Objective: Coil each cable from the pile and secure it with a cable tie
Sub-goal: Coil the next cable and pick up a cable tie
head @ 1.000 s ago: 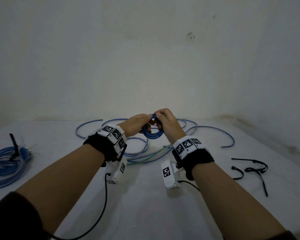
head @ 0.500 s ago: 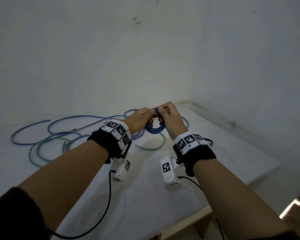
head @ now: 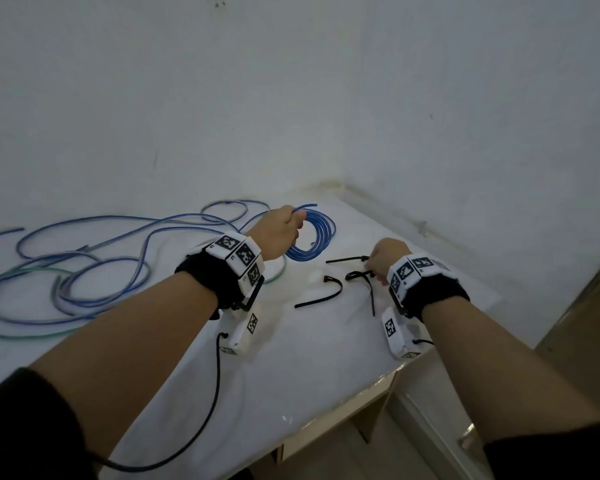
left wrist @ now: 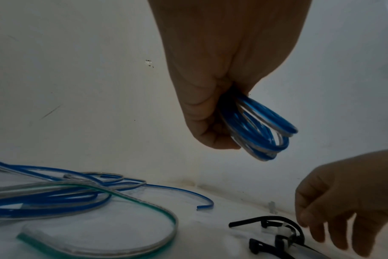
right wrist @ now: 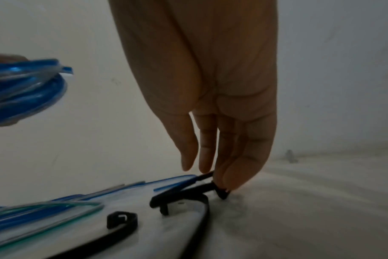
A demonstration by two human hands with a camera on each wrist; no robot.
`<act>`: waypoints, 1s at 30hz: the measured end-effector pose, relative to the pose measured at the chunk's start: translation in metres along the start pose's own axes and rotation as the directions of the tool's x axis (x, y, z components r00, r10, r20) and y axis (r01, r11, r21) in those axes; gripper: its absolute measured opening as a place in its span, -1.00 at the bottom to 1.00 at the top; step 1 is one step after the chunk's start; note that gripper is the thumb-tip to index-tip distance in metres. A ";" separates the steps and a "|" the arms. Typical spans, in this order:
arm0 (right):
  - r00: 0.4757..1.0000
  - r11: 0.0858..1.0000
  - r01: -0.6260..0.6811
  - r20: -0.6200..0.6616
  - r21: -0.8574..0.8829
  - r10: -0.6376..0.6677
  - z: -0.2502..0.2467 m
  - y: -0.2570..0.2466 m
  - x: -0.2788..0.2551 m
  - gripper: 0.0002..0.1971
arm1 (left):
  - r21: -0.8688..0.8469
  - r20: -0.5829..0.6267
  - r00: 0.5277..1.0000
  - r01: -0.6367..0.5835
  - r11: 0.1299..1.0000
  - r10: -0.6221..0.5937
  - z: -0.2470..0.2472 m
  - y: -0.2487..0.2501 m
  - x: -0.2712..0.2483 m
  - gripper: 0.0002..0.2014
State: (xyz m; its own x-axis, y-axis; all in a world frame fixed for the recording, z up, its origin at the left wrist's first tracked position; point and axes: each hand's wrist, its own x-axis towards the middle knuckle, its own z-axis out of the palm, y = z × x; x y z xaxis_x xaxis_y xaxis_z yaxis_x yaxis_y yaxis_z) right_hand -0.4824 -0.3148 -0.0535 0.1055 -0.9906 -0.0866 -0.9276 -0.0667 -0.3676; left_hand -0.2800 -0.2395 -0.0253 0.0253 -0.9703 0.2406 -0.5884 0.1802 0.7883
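Observation:
My left hand (head: 284, 230) holds a small coil of blue cable (head: 312, 244) upright above the white table, fingers curled round its top; the left wrist view shows the coil (left wrist: 261, 133) hanging from the fist. To its right, my right hand (head: 378, 265) reaches down to several black cable ties (head: 321, 296) lying on the table. In the right wrist view its thumb and fingertips (right wrist: 235, 177) pinch the end of one tie (right wrist: 219, 190), which still rests on the surface. Another tie (right wrist: 120, 220) lies nearer.
Loose blue cables (head: 84, 271) and a green-edged one (head: 14, 275) sprawl over the left of the table. The table's front edge (head: 361, 393) and right corner lie close to my right wrist. Walls close off the back and right.
Both hands were together on the coil; now the right hand has let go and dropped to the ties on the right. The left hand alone keeps the coil. My view has turned right.

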 end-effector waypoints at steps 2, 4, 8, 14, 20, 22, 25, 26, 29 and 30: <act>0.998 0.995 -0.037 0.039 -0.094 0.041 0.007 0.010 0.003 -0.73 | 0.012 0.006 1.000 0.002 1.000 -0.002 0.003 -0.001 0.000 -0.71; 0.998 0.986 -0.045 0.041 -0.163 0.053 0.013 0.015 0.008 -0.65 | 0.026 0.003 1.000 -0.002 1.000 0.001 0.004 -0.003 0.000 -0.70; 0.992 0.962 -0.035 0.109 -0.270 0.066 0.019 0.019 0.017 -0.71 | 0.040 0.011 1.000 0.010 0.999 -0.011 0.000 -0.007 -0.001 -0.69; 0.991 0.974 0.076 0.127 -0.212 -0.050 0.015 0.010 0.009 -0.88 | 0.030 0.000 1.000 0.026 0.999 -0.026 -0.006 -0.011 -0.002 -0.70; 0.988 0.946 -0.058 0.156 0.318 0.008 0.009 0.002 -0.001 -0.89 | 0.043 -0.018 0.999 0.038 0.998 -0.037 -0.013 -0.014 -0.007 -0.70; 0.989 0.923 -0.081 0.147 0.376 0.027 0.008 -0.001 -0.002 -0.90 | 0.030 -0.025 0.999 0.037 0.999 -0.036 -0.015 -0.015 -0.008 -0.70; 0.990 0.874 -0.095 0.134 0.477 0.034 0.007 -0.008 -0.004 -0.87 | 0.008 -0.043 0.998 0.043 0.999 -0.043 -0.019 -0.016 -0.011 -0.70; 0.990 0.851 -0.098 0.136 0.517 0.032 0.007 -0.010 -0.004 -0.81 | 0.003 -0.049 0.998 0.048 0.999 -0.048 -0.020 -0.016 -0.012 -0.69; 0.987 0.741 -0.091 0.159 0.666 -0.022 0.004 -0.021 -0.011 -0.79 | 0.015 -0.069 0.995 0.066 0.998 -0.065 -0.027 -0.016 -0.017 -0.69; 0.984 0.685 -0.084 0.169 0.724 -0.059 0.003 -0.026 -0.014 -0.82 | 0.022 -0.076 0.995 0.071 0.997 -0.069 -0.030 -0.017 -0.019 -0.69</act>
State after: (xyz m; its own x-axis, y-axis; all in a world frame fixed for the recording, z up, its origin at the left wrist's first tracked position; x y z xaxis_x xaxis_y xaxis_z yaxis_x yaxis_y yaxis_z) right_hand -0.4588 -0.2990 -0.0455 0.2187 -0.9506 -0.2203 -0.3843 0.1236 -0.9149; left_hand -0.2467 -0.2192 -0.0264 0.1273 -0.9652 0.2284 -0.6024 0.1077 0.7909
